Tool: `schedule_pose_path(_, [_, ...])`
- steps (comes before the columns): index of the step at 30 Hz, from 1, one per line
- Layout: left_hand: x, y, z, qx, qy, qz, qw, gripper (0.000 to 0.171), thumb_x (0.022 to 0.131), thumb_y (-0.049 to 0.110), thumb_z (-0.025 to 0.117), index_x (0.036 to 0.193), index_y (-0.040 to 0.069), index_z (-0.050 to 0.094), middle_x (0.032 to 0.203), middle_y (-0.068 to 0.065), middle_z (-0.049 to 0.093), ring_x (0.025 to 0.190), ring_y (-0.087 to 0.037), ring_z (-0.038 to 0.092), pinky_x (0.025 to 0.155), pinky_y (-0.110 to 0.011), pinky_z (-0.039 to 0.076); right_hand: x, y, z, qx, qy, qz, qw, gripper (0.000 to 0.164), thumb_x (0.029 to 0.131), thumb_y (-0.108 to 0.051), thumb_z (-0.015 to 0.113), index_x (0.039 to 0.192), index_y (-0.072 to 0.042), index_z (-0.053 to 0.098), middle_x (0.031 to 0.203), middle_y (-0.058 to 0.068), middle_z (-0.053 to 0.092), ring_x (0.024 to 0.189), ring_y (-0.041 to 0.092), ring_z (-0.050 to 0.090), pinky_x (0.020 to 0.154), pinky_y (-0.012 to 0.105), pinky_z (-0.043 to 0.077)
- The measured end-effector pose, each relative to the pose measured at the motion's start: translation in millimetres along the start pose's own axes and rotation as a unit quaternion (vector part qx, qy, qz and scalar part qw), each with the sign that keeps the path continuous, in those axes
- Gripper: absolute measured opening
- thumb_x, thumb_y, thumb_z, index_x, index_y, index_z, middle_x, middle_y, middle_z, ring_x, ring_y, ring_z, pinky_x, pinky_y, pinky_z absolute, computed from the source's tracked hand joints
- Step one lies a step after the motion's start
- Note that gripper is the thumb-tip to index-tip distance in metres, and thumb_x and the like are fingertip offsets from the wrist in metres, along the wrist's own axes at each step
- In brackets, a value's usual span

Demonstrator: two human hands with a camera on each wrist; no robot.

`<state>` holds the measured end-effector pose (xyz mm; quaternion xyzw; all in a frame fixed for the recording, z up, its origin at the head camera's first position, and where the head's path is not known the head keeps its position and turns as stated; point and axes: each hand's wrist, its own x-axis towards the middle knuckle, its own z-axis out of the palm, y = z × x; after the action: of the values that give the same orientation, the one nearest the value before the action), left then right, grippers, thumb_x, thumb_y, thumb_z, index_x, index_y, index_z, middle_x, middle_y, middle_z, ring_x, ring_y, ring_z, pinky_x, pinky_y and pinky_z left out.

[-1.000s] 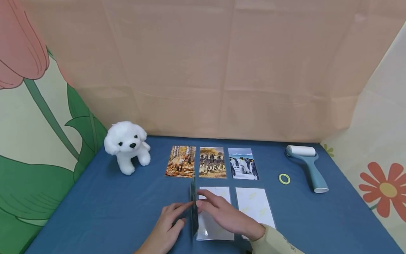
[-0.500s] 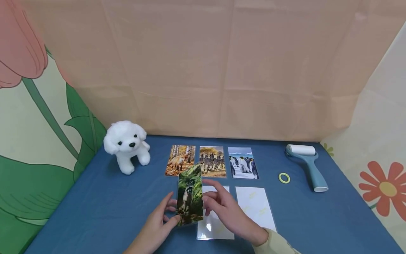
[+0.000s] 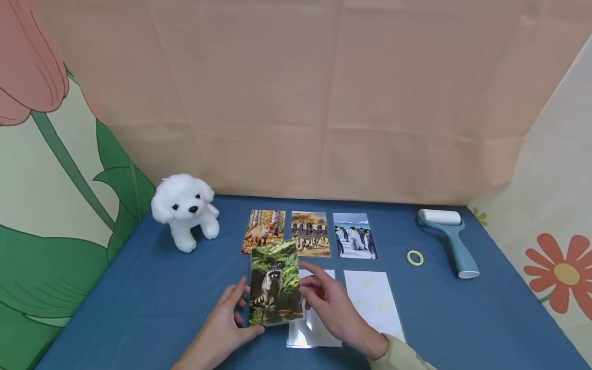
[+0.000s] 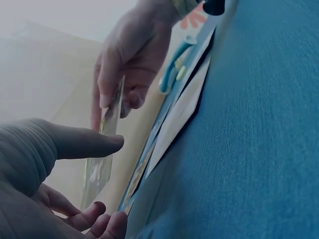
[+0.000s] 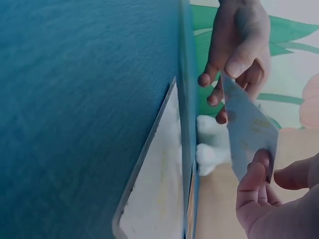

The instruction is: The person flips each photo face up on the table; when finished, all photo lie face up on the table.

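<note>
Raccoon card point(image 3: 274, 282) is up off the blue cloth point(image 3: 152, 308), picture side tilted toward the head cam, held between both hands. I have the left hand point(image 3: 222, 316) pinching the lower left corner, thumb in front, fingers partly hidden behind the card. Right hand point(image 3: 334, 309) pinches the right edge, thumb and fingertips close together; exact contact is hard to make out. I only get the card's back from the right wrist: pale, faint yellowish marks (too blurred for me to read). From the head cam the card hides a bit of the fox card point(image 3: 262, 231) and the zebra card point(image 3: 311, 231); penguin card point(image 3: 356, 236) is fully visible. Left white card point(image 3: 314, 336) is partly covered by raccoon card and right hand; right white card point(image 3: 372, 298) loses its lower left corner behind the right wrist. Dark object point(image 4: 214, 6) atop the left wrist view: cropped, can't identify.
</note>
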<state>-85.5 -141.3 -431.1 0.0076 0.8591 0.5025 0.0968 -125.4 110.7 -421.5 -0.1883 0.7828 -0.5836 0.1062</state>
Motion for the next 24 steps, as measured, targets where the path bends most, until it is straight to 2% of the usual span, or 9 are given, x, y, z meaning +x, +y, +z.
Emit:
schedule_pose_path(6, [-0.3,1.3,-0.3,0.024,0.010,0.003,0.9997,0.106,0.074,0.019,0.092,0.156,-0.005,0.030,0.123,-0.005,0.048,0.081,-0.020,0.044,0.065,-0.033,0.040,-2,1,2,-0.009,-0.007,0.008,1.000,0.053,0.103,-0.007,0.058,0.153,-0.007,0.039,0.113,0.006,0.068,0.089,0.019,0.065,0.073,0.035,0.054])
schedule_pose_path(10, [-0.7,1.7,-0.2,0.043,0.018,0.007,0.9989,0.102,0.074,0.021,0.092,0.155,-0.003,0.035,0.118,-0.003,0.047,0.079,-0.020,0.044,0.065,-0.032,0.039,-3,1,4,-0.025,-0.014,0.014,0.999,0.062,0.098,-0.005,0.064,0.154,-0.007,0.037,0.112,0.005,0.065,0.095,0.018,0.064,0.078,0.030,0.052])
schedule_pose_path(18, [-5.2,2.5,0.7,0.077,0.034,0.014,0.9964,0.099,0.076,0.020,0.091,0.155,-0.001,0.036,0.114,-0.001,0.045,0.077,-0.020,0.041,0.065,-0.033,0.037,-3,0,8,-0.087,-0.063,0.019,0.994,0.097,0.083,-0.009,0.083,0.159,-0.008,0.023,0.124,0.006,0.052,0.081,0.014,0.057,0.065,0.029,0.048])
schedule_pose_path(22, [-6.0,1.4,0.1,0.101,0.042,0.024,0.9937,0.098,0.076,0.021,0.091,0.154,-0.001,0.036,0.113,-0.001,0.045,0.079,-0.020,0.040,0.066,-0.033,0.037,-3,-1,10,-0.108,-0.073,0.021,0.991,0.105,0.080,-0.011,0.086,0.160,-0.006,0.019,0.129,0.006,0.050,0.079,0.011,0.056,0.062,0.029,0.047])
schedule_pose_path(24, [-6.6,0.7,-0.7,0.111,0.045,0.029,0.9924,0.098,0.076,0.022,0.091,0.154,-0.002,0.036,0.112,-0.001,0.045,0.081,-0.020,0.039,0.068,-0.035,0.036,-2,-1,12,-0.116,-0.074,0.019,0.990,0.106,0.079,-0.011,0.087,0.160,-0.004,0.019,0.125,0.005,0.051,0.078,0.010,0.055,0.061,0.028,0.047])
